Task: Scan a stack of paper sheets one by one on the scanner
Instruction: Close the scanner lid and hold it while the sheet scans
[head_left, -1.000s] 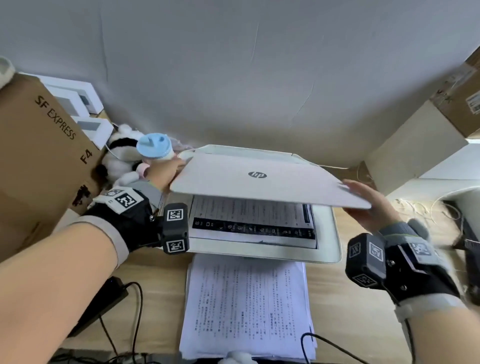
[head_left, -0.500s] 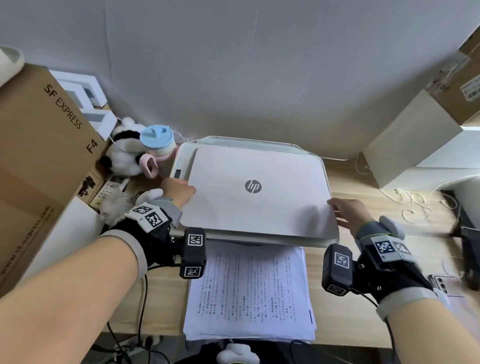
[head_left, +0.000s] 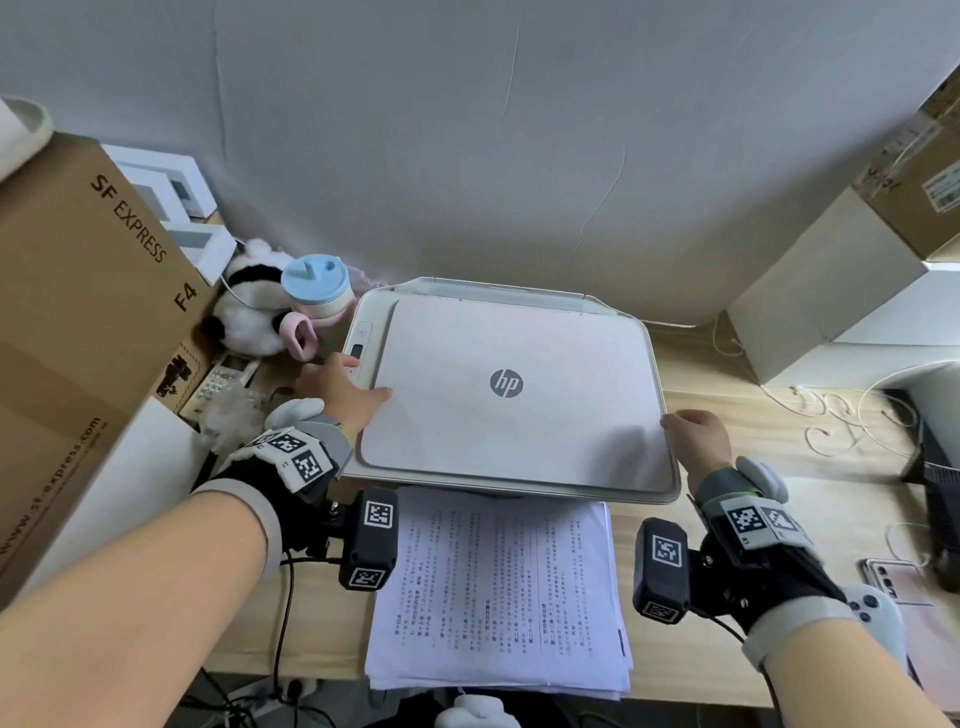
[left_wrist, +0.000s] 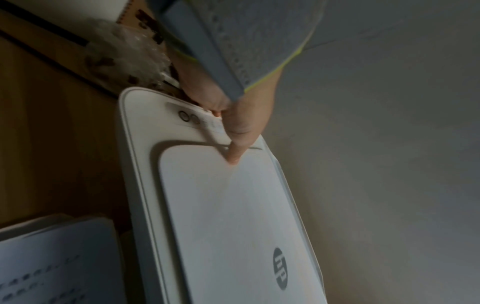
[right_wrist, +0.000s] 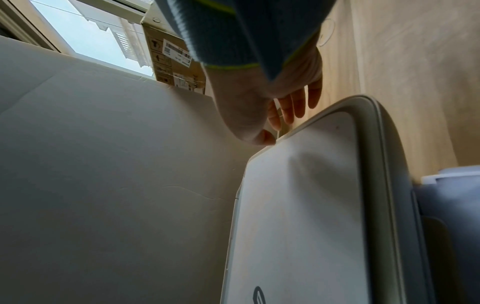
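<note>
The white HP scanner (head_left: 509, 447) sits on the wooden desk with its lid (head_left: 519, 415) fully down, so the glass and any sheet on it are hidden. My left hand (head_left: 358, 382) is at the scanner's left side: the thumb rests on the lid's edge and the fingers reach the control panel (head_left: 358, 348). The left wrist view shows the thumb tip (left_wrist: 232, 159) on the lid. My right hand (head_left: 685, 423) lies at the lid's right edge, fingers relaxed, thumb (right_wrist: 262, 137) touching the rim. A stack of printed sheets (head_left: 498, 592) lies in front of the scanner.
A large SF Express cardboard box (head_left: 78, 312) stands at the left, with a plush toy (head_left: 249, 306) and a blue-lidded cup (head_left: 317, 286) beside the scanner. White boxes (head_left: 831, 301) and loose cables (head_left: 831, 415) are at the right. A phone (head_left: 893, 577) and a controller (head_left: 872, 613) lie near the right wrist.
The lid came down from raised to fully closed, covering the sheet on the glass. My left hand shifted to the control panel; my right hand slid to the lid's right edge.
</note>
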